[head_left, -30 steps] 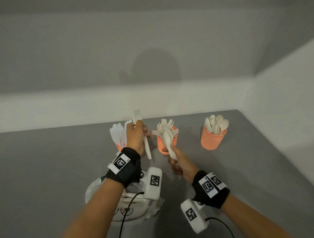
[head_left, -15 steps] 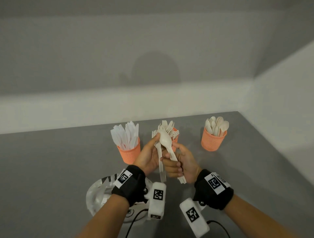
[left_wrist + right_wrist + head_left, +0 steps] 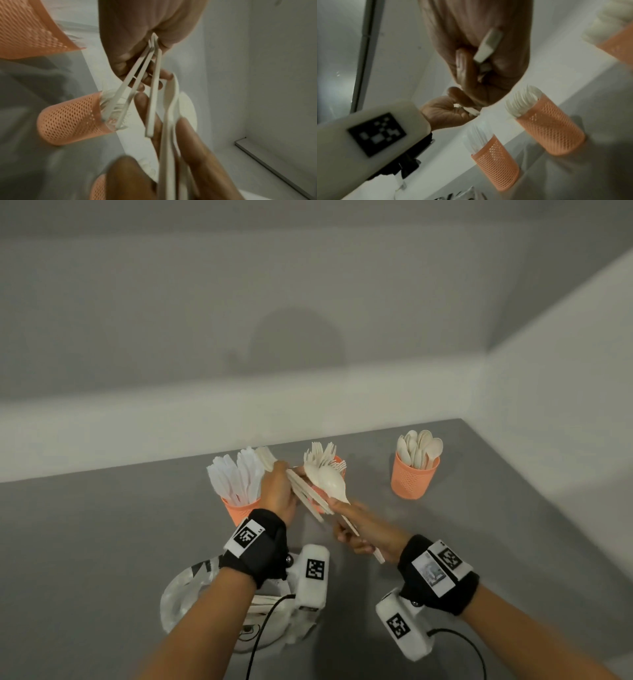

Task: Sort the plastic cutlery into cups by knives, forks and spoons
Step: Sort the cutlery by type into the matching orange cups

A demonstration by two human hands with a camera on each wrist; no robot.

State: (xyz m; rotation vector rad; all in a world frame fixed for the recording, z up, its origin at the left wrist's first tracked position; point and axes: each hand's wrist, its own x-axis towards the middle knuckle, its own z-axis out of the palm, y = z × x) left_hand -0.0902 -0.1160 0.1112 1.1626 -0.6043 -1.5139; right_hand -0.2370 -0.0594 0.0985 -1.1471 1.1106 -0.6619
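Three orange mesh cups stand in a row on the grey table: knives (image 3: pixel 236 477) in the left cup (image 3: pixel 239 510), forks (image 3: pixel 325 453) in the middle cup (image 3: pixel 338 464), spoons (image 3: pixel 419 448) in the right cup (image 3: pixel 414 481). My left hand (image 3: pixel 279 484) grips a fan of three white cutlery pieces (image 3: pixel 152 102) by their middles, between the knife and fork cups; their heads are too blurred to name. My right hand (image 3: pixel 346 508) pinches two spoons (image 3: pixel 330 484) by the handles, bowls up, just in front of the fork cup. The two bundles cross and touch.
A crumpled clear plastic bag (image 3: pixel 186 594) with more white cutlery lies on the table under my left forearm. White walls close the table at the back and at the right. The cups also show in the right wrist view, fork cup (image 3: pixel 551 125) and knife cup (image 3: pixel 496 166).
The hands, pressed together half a second ago, have parted a little. My left hand moved up and left with its pieces; my right hand keeps the spoons, tilted left.
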